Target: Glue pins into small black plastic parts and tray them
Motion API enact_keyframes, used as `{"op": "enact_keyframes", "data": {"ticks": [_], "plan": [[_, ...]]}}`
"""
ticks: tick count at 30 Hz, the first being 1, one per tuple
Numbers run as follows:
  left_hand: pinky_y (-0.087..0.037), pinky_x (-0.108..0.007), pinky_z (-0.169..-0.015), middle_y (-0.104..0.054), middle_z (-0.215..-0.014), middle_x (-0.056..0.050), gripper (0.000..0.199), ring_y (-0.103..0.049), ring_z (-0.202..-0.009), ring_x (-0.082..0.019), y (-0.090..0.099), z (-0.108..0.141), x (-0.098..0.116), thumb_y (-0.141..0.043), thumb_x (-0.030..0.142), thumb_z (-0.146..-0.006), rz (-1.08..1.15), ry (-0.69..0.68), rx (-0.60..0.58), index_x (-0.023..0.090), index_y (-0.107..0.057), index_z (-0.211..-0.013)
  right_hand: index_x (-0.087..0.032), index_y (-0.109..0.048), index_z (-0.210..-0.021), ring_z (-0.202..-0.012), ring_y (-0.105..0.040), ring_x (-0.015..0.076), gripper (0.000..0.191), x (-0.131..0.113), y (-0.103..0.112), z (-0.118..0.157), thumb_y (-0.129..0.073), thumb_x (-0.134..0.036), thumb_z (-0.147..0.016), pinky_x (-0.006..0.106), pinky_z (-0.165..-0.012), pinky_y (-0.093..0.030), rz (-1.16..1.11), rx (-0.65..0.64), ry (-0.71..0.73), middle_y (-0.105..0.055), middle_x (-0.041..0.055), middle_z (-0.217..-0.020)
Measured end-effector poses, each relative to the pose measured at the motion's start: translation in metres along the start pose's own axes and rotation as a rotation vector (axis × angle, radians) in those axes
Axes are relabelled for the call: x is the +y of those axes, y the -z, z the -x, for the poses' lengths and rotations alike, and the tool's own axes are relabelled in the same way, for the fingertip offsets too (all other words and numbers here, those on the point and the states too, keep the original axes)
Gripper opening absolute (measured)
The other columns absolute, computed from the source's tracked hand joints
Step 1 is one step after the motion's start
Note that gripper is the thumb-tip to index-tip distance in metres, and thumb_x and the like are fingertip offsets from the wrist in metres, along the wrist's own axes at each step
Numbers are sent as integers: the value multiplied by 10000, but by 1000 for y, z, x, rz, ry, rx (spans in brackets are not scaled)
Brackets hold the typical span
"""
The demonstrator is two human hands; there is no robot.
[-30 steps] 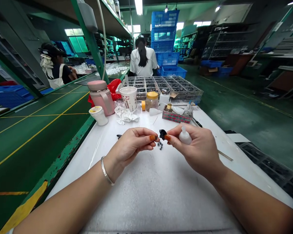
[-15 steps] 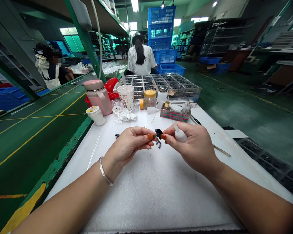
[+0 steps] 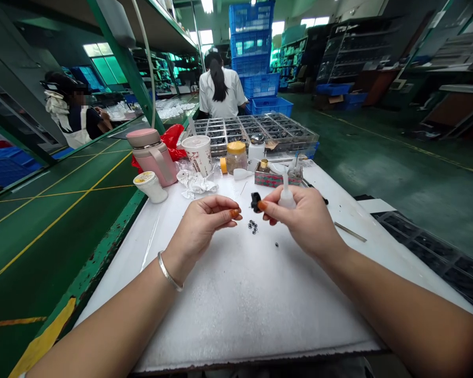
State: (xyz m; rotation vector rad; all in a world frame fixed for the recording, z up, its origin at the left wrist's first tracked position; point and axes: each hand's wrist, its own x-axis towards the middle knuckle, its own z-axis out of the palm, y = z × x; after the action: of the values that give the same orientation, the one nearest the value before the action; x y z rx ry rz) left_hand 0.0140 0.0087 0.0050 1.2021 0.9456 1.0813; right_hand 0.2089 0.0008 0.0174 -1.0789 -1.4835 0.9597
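Head view: a small, irregular black part (image 3: pixel 255 201) is raised above the white tabletop (image 3: pixel 256 304), pinched between the right hand's (image 3: pixel 309 218) thumb and forefinger. That hand also grasps a translucent white squeeze bottle (image 3: pixel 287 199), nozzle upward. The left hand's (image 3: pixel 201 223) fingers curl near its thumb, apart from the part; I cannot tell whether they grip anything. Small black rings (image 3: pixel 254 231) cluster on the tabletop between the hands, one tiny black piece (image 3: pixel 276 244) lying nearer the wearer. Beyond stands a red-and-green patterned open box (image 3: pixel 266 179).
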Motion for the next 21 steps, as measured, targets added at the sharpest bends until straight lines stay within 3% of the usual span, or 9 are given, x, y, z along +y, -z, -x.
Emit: {"op": "enact_keyframes", "data": {"ticks": [5, 10, 15, 21], "plan": [[-500, -239, -643, -678, -816, -44, 91, -621, -744, -159, 0, 0, 0, -698, 273, -788, -447, -150, -1, 188, -704, -821, -126, -659, -714, -544, -565, 108, 195, 13, 9, -15, -751, -298, -715, 214, -489, -451, -237, 97, -49, -633, 18, -606], [-449, -291, -728, -686, -942, -55, 184, -598, -849, -183, -18, 5, -20, -566, 325, -901, -1015, -500, -203, 244, -727, -937, -121, -662, -739, -575, -572, 104, 210, 18, 15, -23, -760, -303, -697, 210, -491, -454, -313, 168, -6, -665, 41, -687], [-394, -297, -651, -670, -949, -41, 207, -545, -858, -201, -35, 5, -43, -513, 238, -921, -1356, -555, -325, 260, -704, -998, -120, -648, -706, -521, -542, 96, 246, 17, 11, -22, -771, -330, -667, 208, -465, -430, -280, 136, -19, -627, 15, -603], [-345, -275, -576, -638, -877, -33, 216, -516, -827, -195, -43, 11, -43, -444, 149, -929, -1566, -652, -352, 186, -648, -869, -123, -645, -710, -509, -535, 98, 233, 20, 10, -21, -753, -328, -689, 213, -465, -426, -269, 118, 0, -620, 10, -580]]}}
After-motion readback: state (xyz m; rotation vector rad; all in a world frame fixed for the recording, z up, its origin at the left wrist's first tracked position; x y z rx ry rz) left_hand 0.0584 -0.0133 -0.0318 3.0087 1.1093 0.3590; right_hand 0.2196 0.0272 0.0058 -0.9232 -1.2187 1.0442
